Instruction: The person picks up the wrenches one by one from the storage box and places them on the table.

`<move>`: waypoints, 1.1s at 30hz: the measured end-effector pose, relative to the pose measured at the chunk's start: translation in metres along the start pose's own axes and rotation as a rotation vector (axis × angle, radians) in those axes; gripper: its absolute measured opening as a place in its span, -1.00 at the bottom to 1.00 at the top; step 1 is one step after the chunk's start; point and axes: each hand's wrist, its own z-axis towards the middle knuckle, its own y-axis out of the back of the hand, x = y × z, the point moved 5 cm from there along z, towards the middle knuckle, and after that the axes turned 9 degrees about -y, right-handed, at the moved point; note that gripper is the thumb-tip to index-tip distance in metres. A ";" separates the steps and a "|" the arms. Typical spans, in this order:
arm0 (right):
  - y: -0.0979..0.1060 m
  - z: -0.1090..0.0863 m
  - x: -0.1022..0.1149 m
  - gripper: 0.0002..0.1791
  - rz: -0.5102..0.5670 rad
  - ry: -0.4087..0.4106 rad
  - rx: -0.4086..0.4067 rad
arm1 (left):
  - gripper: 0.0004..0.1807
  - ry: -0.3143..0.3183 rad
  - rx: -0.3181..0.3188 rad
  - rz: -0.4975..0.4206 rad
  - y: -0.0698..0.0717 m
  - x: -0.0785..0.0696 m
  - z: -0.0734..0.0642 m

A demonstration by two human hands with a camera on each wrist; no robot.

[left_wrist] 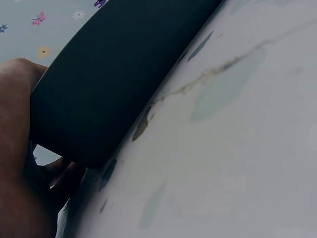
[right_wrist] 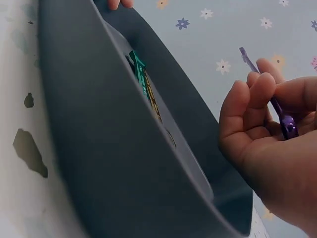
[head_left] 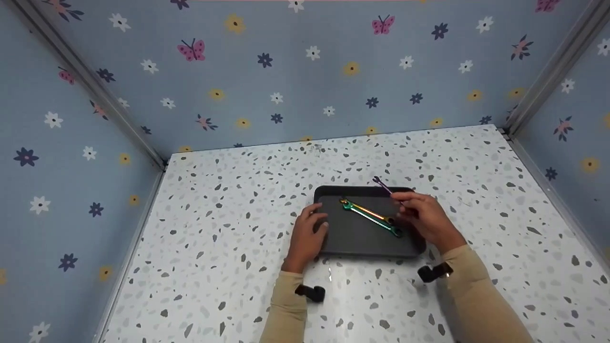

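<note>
A dark grey tray [head_left: 367,245] lies on the speckled table. My left hand [head_left: 307,237] grips its left side; in the left wrist view, that hand [left_wrist: 15,124] is at the corner of the tray [left_wrist: 99,84], and some fingers are hidden behind it. My right hand [head_left: 426,216] pinches a small purple wrench [head_left: 383,185] above the tray's right side, its open end pointing up and away. Inside the tray, a green wrench [head_left: 371,219] and a gold wrench [head_left: 367,211] lie side by side. Both show partly over the rim in the right wrist view.
The white table [head_left: 228,238] with grey flecks surrounds the tray. Blue flowered panels [head_left: 305,76] stand at the back and both sides. Dark wrist cameras [head_left: 312,292] sit on both sleeves.
</note>
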 end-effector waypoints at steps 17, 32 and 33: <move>0.010 -0.010 0.003 -0.68 0.038 0.039 -0.041 | -0.74 -0.005 -0.005 0.018 0.000 0.000 0.001; 0.026 -0.018 0.007 -0.49 -0.049 0.010 -0.114 | -0.73 -0.010 0.002 0.007 -0.001 0.001 0.001; 0.028 -0.018 0.007 -0.49 -0.039 0.004 -0.117 | -0.73 -0.012 0.000 0.004 -0.001 0.001 0.001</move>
